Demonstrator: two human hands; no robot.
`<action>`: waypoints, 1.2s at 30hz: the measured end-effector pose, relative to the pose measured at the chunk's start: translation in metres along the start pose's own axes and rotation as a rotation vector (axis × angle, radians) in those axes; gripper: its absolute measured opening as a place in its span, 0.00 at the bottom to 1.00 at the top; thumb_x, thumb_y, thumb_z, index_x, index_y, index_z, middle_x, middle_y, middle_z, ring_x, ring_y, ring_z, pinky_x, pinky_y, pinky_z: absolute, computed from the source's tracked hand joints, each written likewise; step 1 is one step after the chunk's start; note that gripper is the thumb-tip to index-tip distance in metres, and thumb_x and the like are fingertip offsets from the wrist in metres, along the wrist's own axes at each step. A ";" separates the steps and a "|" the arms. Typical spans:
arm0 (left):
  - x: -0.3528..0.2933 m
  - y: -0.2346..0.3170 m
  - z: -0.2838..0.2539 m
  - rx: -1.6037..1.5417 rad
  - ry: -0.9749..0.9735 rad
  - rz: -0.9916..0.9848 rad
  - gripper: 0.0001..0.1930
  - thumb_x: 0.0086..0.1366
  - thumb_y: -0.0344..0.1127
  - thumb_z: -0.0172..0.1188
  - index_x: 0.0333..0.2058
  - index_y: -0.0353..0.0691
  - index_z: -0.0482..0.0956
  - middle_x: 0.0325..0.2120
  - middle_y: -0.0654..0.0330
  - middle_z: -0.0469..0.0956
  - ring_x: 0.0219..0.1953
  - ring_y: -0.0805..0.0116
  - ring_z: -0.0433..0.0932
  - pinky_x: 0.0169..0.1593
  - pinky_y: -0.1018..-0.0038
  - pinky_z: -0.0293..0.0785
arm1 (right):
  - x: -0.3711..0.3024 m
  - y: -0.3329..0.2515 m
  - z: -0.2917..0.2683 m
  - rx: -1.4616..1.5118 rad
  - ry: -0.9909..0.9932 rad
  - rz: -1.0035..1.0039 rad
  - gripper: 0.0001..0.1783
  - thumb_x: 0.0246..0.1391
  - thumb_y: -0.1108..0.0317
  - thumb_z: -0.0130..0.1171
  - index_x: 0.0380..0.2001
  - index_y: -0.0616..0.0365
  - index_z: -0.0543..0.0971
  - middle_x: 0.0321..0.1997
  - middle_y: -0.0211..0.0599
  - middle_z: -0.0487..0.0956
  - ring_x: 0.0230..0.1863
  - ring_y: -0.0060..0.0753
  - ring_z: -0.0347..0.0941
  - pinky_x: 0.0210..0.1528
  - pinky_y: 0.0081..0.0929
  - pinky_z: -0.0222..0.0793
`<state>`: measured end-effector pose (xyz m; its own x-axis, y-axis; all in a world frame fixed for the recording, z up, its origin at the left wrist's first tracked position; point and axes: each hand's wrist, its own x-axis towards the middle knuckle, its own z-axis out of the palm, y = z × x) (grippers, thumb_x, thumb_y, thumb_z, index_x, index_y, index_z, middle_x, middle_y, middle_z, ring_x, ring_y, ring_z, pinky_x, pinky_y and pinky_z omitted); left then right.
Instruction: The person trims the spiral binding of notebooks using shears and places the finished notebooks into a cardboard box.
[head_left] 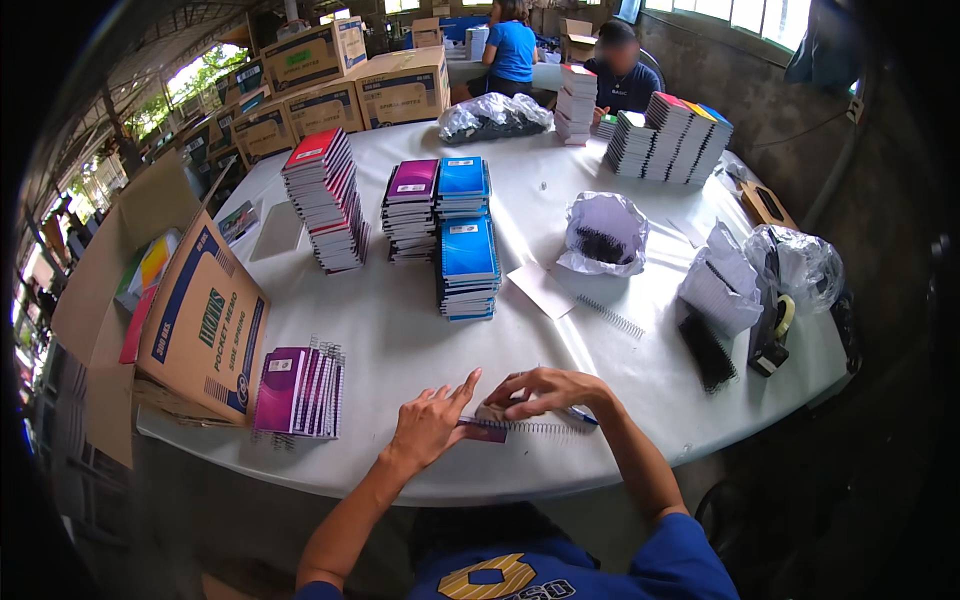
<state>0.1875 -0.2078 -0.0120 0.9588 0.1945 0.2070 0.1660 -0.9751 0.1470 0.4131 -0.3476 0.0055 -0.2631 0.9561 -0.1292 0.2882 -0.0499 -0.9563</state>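
A small purple notebook [485,433] lies at the table's near edge, mostly covered by my hands. My left hand [430,425] grips its left end, one finger raised. Over its upper edge curls my right hand [545,390], the fingers closed on a spiral binding coil [550,429] whose loose length runs out to the right along the notebook. The exact fingertip contact is hidden. A blue pen [582,415] lies beneath my right wrist. To the left stands a batch of purple notebooks [290,392] with coils along their edges.
Stacks of red [325,200], purple [412,210] and blue notebooks [468,262] stand ahead. An open carton [205,320] is at left. Paper-lined bundles of coils [605,235], a loose coil [612,316] and a tape dispenser [772,335] lie right. Two people sit beyond.
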 end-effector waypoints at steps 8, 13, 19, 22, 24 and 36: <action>-0.004 -0.002 -0.007 0.008 -0.029 -0.075 0.50 0.45 0.47 0.73 0.67 0.57 0.56 0.43 0.56 0.79 0.42 0.56 0.81 0.36 0.67 0.80 | 0.010 0.002 0.005 -0.163 0.046 0.135 0.35 0.51 0.44 0.61 0.55 0.60 0.76 0.55 0.44 0.76 0.56 0.38 0.71 0.58 0.37 0.64; -0.008 -0.010 -0.002 -0.070 0.064 -0.069 0.52 0.44 0.49 0.73 0.67 0.58 0.54 0.54 0.65 0.73 0.50 0.53 0.77 0.41 0.63 0.81 | 0.018 0.001 0.005 0.033 0.089 -0.058 0.34 0.49 0.43 0.62 0.52 0.57 0.79 0.52 0.42 0.78 0.52 0.36 0.74 0.56 0.33 0.65; -0.014 -0.022 0.016 -0.593 0.240 -0.231 0.59 0.41 0.45 0.77 0.69 0.51 0.47 0.55 0.49 0.73 0.54 0.50 0.75 0.52 0.65 0.77 | 0.024 -0.001 0.006 0.193 0.064 -0.174 0.34 0.48 0.44 0.62 0.51 0.58 0.79 0.52 0.40 0.78 0.53 0.36 0.73 0.57 0.33 0.63; -0.016 -0.019 0.029 -0.866 0.307 -0.328 0.61 0.40 0.43 0.78 0.69 0.51 0.46 0.52 0.51 0.77 0.52 0.56 0.78 0.52 0.66 0.76 | 0.029 -0.001 0.004 -0.160 0.110 0.158 0.33 0.48 0.46 0.62 0.51 0.60 0.79 0.50 0.41 0.79 0.53 0.38 0.71 0.59 0.33 0.61; -0.019 -0.020 0.028 -0.930 0.274 -0.391 0.61 0.40 0.44 0.78 0.69 0.50 0.46 0.51 0.52 0.77 0.52 0.58 0.78 0.52 0.66 0.76 | 0.028 0.002 0.007 0.222 0.092 -0.172 0.33 0.48 0.46 0.61 0.50 0.60 0.79 0.50 0.43 0.79 0.52 0.39 0.72 0.59 0.33 0.61; -0.021 -0.019 0.045 -1.005 0.347 -0.347 0.55 0.45 0.40 0.75 0.69 0.51 0.50 0.52 0.50 0.76 0.49 0.68 0.79 0.48 0.72 0.76 | 0.030 -0.008 0.006 0.081 0.114 0.010 0.36 0.49 0.40 0.58 0.49 0.61 0.79 0.49 0.42 0.79 0.50 0.37 0.73 0.55 0.32 0.64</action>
<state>0.1746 -0.1977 -0.0623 0.7543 0.6117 0.2385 -0.0002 -0.3630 0.9318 0.3972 -0.3200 0.0077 -0.1529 0.9818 -0.1128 0.2135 -0.0786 -0.9738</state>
